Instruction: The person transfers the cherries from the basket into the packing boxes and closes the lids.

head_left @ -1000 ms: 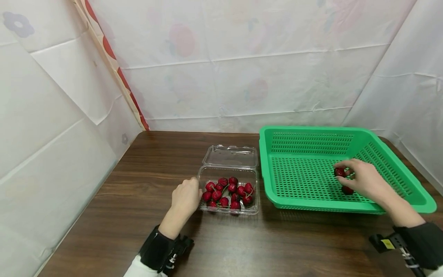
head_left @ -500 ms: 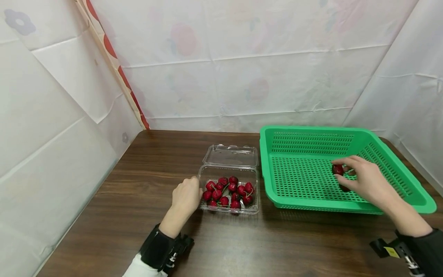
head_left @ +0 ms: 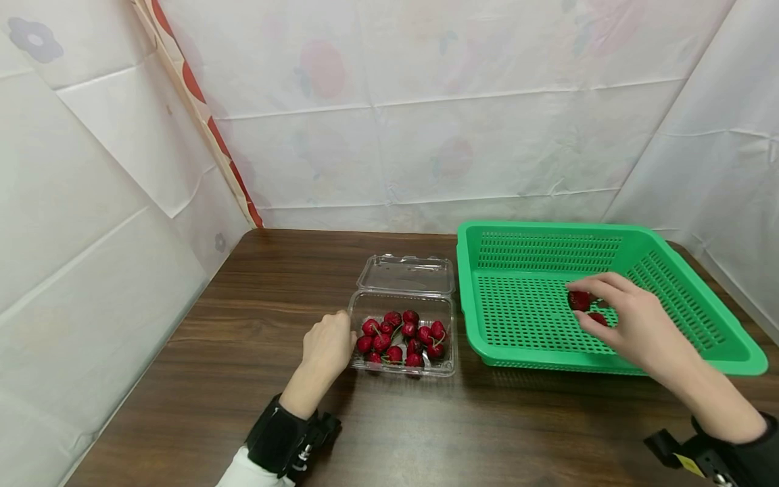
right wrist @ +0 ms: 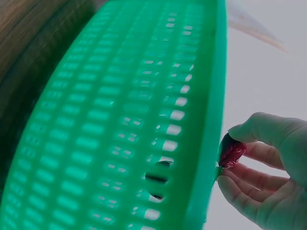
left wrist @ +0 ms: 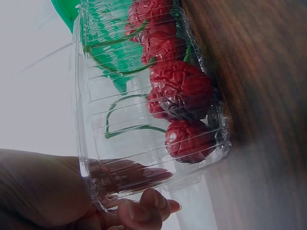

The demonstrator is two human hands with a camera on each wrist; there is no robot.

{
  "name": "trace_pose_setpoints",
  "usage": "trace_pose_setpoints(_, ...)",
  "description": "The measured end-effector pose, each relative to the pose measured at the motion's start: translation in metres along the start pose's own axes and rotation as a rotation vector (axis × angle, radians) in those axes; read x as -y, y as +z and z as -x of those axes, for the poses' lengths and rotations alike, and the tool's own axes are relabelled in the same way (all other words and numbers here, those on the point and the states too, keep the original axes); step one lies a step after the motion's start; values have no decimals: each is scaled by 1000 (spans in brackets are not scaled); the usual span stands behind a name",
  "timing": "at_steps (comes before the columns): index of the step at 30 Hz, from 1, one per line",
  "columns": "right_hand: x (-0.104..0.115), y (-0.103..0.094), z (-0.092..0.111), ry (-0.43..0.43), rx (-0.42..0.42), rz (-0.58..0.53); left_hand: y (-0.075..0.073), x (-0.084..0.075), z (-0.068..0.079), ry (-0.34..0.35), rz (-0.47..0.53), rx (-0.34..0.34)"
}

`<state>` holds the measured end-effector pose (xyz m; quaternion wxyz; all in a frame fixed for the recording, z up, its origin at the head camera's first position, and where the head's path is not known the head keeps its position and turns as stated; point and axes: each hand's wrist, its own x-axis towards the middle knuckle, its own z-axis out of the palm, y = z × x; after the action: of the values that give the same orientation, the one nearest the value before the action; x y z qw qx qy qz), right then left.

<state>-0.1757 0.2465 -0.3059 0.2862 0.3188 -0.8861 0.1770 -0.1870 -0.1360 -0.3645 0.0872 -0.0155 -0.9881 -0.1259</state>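
My left hand (head_left: 328,341) grips the left wall of a clear plastic clamshell box (head_left: 404,303), thumb inside and fingers outside in the left wrist view. Several red cherries (left wrist: 180,88), some with green stems, lie in the box. Over the green basket (head_left: 517,362), my right hand (head_left: 635,325) pinches a dark red cherry (head_left: 579,300) between thumb and fingers. Another cherry (head_left: 598,318) shows just below it, partly hidden behind the thumb. From the right wrist view, the held cherry (right wrist: 232,150) appears beyond the basket's rim.
The clamshell's lid (head_left: 406,274) is folded back, away from me. Box and basket stand side by side on a brown wooden table (head_left: 243,379). White patterned sheets (head_left: 389,135) enclose the back and sides.
My right hand has moved left over the basket, carrying the pinched cherry with it. The left hand and the box have stayed in place.
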Motion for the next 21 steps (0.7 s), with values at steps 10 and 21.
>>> trace_pose_setpoints(10,29,1,-9,-94,-81,-53,0,0,0,-8,1,8)
trace_pose_setpoints(21,62,4,-24,-165,-122,-122,-1,0,0,-11,1,22)
